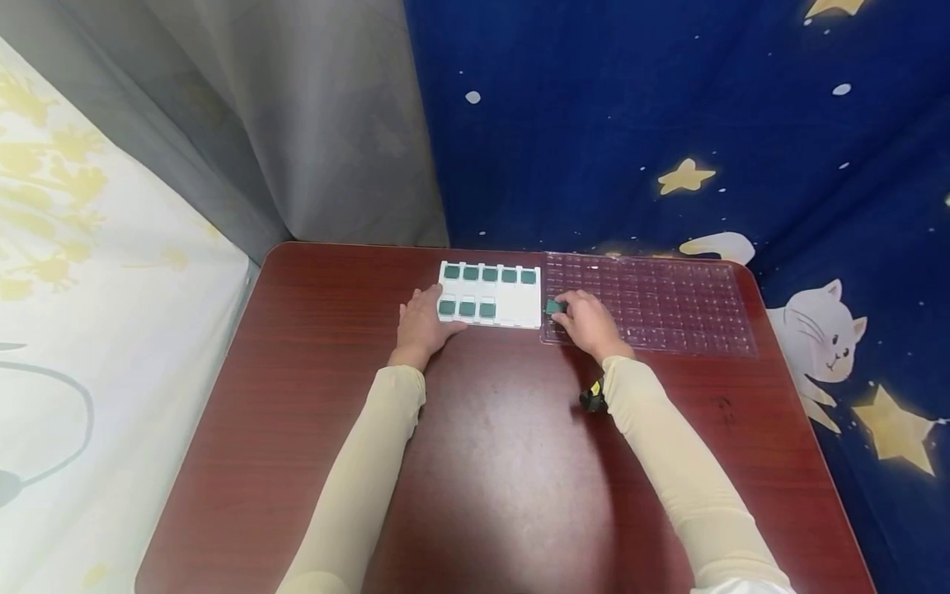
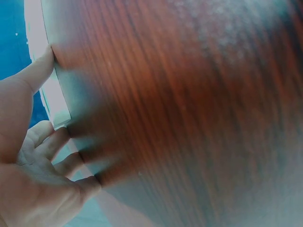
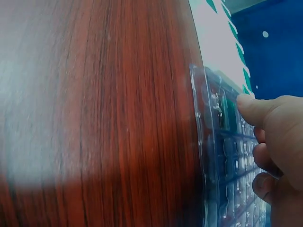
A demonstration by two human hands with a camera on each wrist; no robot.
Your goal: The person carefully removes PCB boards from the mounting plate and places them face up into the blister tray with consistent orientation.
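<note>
Near the back of the table lies a white tray (image 1: 519,304) with green square pieces (image 1: 490,273) in two rows. The far row is filled across its length; the near row has three at its left. My left hand (image 1: 421,326) rests at the tray's left end, its thumb along the near edge and its fingers spread, as the left wrist view also shows. My right hand (image 1: 591,324) pinches a green square piece (image 1: 553,306) at the left end of a clear compartmented plastic tray (image 1: 668,305). In the right wrist view the thumb (image 3: 248,106) touches this piece; the other fingertips are partly hidden.
The clear tray lies right beside the white one, reaching toward the table's right edge. A small black and yellow object (image 1: 593,396) shows by the right wrist, partly hidden by the sleeve. Curtains (image 1: 519,165) hang behind the brown table (image 1: 490,462).
</note>
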